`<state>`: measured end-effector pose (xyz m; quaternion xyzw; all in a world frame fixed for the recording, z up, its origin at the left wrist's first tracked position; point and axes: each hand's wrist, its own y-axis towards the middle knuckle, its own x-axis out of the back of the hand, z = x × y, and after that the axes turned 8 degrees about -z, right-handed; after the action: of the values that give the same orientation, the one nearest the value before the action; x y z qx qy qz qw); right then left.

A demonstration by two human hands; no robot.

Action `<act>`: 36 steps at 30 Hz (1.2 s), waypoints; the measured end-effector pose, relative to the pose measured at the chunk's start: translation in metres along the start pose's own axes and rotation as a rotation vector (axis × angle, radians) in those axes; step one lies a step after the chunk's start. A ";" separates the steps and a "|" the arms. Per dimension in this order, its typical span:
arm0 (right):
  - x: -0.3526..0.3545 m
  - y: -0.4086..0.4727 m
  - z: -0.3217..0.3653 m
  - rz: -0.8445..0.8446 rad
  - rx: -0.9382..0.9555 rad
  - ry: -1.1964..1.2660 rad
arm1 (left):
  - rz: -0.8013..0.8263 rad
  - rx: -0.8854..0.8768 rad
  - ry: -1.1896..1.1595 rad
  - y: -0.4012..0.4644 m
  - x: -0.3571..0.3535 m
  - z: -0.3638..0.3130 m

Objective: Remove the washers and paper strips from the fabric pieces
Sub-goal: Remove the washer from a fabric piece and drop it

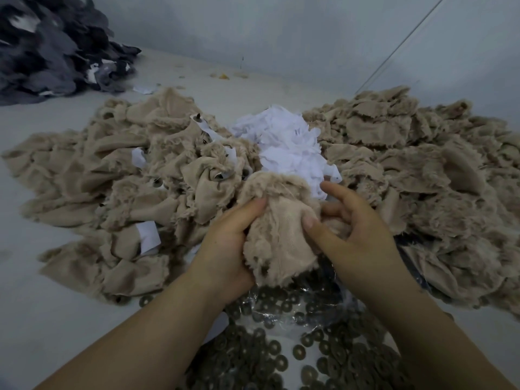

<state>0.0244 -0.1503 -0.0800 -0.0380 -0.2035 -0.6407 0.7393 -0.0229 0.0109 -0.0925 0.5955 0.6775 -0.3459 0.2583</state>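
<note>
Both hands, left [225,249] and right [357,237], pinch one beige fabric piece [277,235] over the washers [306,344] at the counter's near edge; paper strips [284,144] are heaped behind; the left pile [121,175] is seemingly unprocessed, so much remains.

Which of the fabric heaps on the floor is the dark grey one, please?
The heap in the far left corner is dark grey; the left heap and the right heap near the hands are both beige.

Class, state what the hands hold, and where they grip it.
Both hands, left hand and right hand, grip one beige fabric piece by its opposite side edges.
</note>
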 end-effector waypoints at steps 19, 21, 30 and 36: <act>0.001 -0.003 0.000 0.207 0.116 -0.054 | -0.053 0.126 0.222 0.000 0.005 -0.016; 0.003 -0.002 0.004 0.263 -0.025 0.148 | -0.078 0.152 0.255 0.002 0.003 -0.022; 0.003 0.009 0.021 0.352 -0.188 0.161 | 0.016 -0.022 0.793 0.010 0.003 -0.043; 0.005 0.029 0.016 0.349 -0.588 0.702 | -0.177 -0.102 0.531 0.013 0.003 -0.033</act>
<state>0.0491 -0.1443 -0.0578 -0.0604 0.2568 -0.5118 0.8176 -0.0082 0.0391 -0.0767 0.5900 0.7874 -0.1646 0.0701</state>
